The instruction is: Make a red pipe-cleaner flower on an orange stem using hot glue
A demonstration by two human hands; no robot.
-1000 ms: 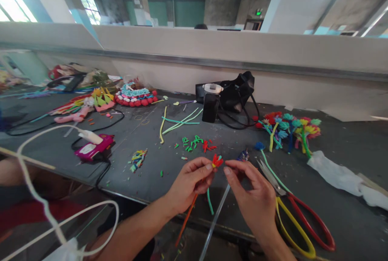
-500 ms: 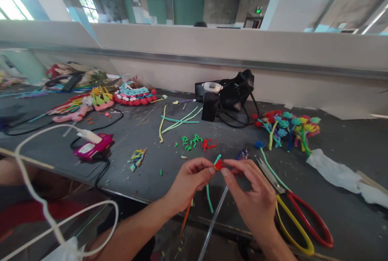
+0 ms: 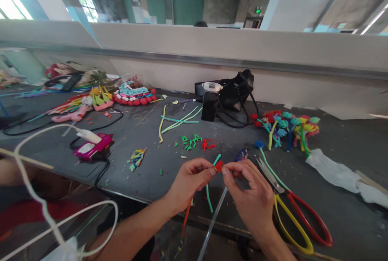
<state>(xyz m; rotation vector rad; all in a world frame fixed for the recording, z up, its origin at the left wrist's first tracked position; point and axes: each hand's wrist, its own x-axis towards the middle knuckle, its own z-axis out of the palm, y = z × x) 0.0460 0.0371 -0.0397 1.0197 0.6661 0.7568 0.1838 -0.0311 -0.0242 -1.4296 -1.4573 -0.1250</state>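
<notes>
"Hands first: what are the 2 of them doing?"

"Left hand (image 3: 189, 177) grips a red petal cluster (image 3: 219, 166) between thumb and fingertips, above the near edge of the surface (image 3: 130, 135). An orange stem (image 3: 186, 217) hangs below that hand, past the edge."

"And the right hand (image 3: 250, 190)?"

"Thumb and forefinger are drawn together at the cluster's right side. They seem to pinch it, though that spot is small and partly hidden. A teal tip (image 3: 217, 158) sticks up beside the cluster."

"What lies farther in from the near edge?"

"Loose red pieces (image 3: 206, 146), with green pieces (image 3: 189, 147) just left of them. Mixed-colour pieces (image 3: 138, 157) lie nearer the left edge, and a magenta box (image 3: 103, 143) with a white plug (image 3: 91, 136) sits past those."

"Over on the right?"

"Scissors (image 3: 281, 189), 1 handle yellow and 1 red, reach toward the near edge. Colourful flowers (image 3: 285, 125) lie toward the far right corner."

"Along the far edge?"

"Black bag (image 3: 235, 96), behind a white-lidded container (image 3: 212, 87)."
</notes>
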